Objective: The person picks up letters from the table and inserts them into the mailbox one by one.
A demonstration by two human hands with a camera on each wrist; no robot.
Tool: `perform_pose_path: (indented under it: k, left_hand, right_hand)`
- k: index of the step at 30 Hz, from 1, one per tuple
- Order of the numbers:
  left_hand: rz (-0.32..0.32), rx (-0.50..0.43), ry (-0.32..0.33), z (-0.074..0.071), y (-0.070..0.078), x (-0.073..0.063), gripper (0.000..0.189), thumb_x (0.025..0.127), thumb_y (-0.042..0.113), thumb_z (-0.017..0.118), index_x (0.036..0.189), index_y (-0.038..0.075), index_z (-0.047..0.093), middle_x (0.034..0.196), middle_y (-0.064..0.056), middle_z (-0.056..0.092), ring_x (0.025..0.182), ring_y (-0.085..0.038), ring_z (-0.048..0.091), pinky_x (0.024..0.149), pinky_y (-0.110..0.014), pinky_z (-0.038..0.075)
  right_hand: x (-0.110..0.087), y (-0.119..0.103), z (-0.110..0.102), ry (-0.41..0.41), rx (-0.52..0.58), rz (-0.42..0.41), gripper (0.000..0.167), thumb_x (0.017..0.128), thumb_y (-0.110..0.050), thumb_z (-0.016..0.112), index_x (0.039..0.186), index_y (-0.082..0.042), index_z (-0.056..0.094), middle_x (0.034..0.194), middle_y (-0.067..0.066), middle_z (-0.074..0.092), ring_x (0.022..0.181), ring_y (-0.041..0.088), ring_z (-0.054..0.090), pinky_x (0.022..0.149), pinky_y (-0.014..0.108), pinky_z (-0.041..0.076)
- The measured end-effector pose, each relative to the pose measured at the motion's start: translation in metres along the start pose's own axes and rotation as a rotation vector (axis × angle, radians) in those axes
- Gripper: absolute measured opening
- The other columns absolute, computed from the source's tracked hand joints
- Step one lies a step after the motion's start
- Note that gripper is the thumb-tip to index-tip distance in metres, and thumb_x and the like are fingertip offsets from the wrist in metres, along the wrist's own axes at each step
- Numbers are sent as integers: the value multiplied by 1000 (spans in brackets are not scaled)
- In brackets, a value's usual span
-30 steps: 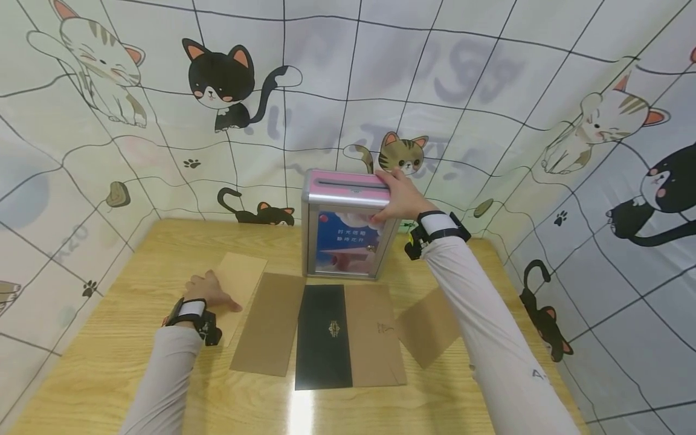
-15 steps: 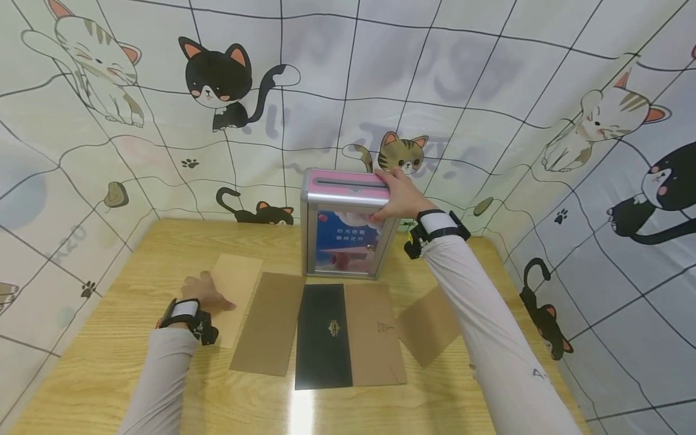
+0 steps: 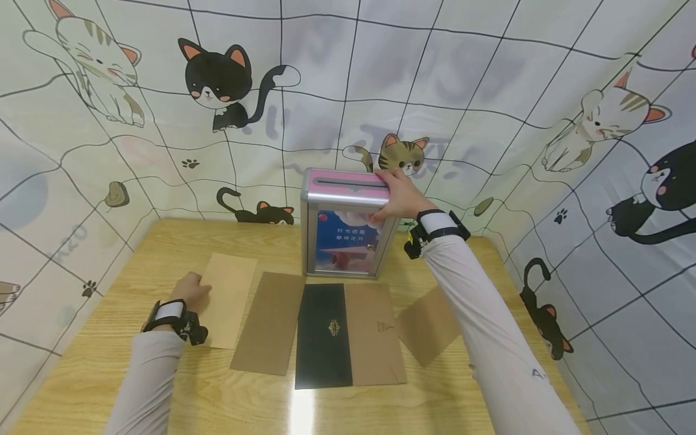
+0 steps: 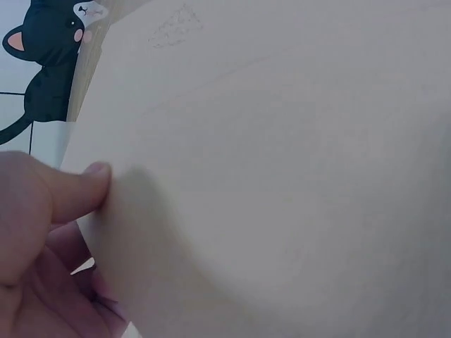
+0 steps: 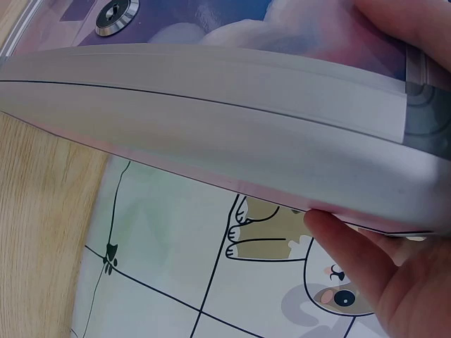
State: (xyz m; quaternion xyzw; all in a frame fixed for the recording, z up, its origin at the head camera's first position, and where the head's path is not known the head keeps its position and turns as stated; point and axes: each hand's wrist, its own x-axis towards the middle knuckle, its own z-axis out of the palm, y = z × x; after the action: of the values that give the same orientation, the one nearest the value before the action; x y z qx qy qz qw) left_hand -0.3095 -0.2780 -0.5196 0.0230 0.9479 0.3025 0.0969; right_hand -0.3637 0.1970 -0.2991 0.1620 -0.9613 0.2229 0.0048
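Observation:
A light tan envelope lies at the left of the row on the table. My left hand pinches its left edge; in the left wrist view the thumb is on top of the paper and fingers are beneath it. A silver-framed letter box with a pink top and a slot stands upright at the back. My right hand grips its upper right corner, thumb on the front and fingers over the top. The right wrist view shows the box's metal side and its lock.
Right of the tan envelope lie a brown envelope, a black one, another brown one and a smaller brown piece, partly under the right arm. Behind the wooden table hangs a cat-patterned cloth.
My left hand has moved left from lying across the tan envelope to pinching its left edge. The envelope has shifted slightly left. The right hand and letter box stay put.

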Motion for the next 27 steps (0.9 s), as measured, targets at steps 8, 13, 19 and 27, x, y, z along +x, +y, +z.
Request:
perform_pose_path:
  k: [8,13,19,27]
  left_hand:
    - [-30,-12,-41,-5,0,-3,48,86,14,44,110,-27,41,109,-43,47,94,-49,51,80,-52,45]
    - [-96,-42,-25,-10,3,-8,44,87,17,42,107,-22,44,100,-36,51,85,-41,51,70,-42,46]
    - [-99,-83,-11,-19,7,-16,25,86,18,43,79,-6,44,69,-11,42,65,-23,41,54,-28,33]
    - [-79,-93,-26,-29,21,-24,38,90,19,41,100,-17,46,87,-25,50,77,-31,46,63,-33,38]
  right_hand:
    - [0,1,1,-2,-4,9,110,52,-29,84,144,-14,24,131,14,31,110,29,37,93,45,38]
    - [0,0,1,-2,2,9,110,52,-29,84,144,-14,24,131,14,32,110,29,36,93,45,38]
    - [-1,0,1,-1,1,8,111,52,-29,84,144,-14,24,130,15,32,110,29,37,93,46,38]
    - [0,-1,0,-5,-8,14,111,52,-30,84,144,-15,23,130,15,32,110,29,36,93,45,38]
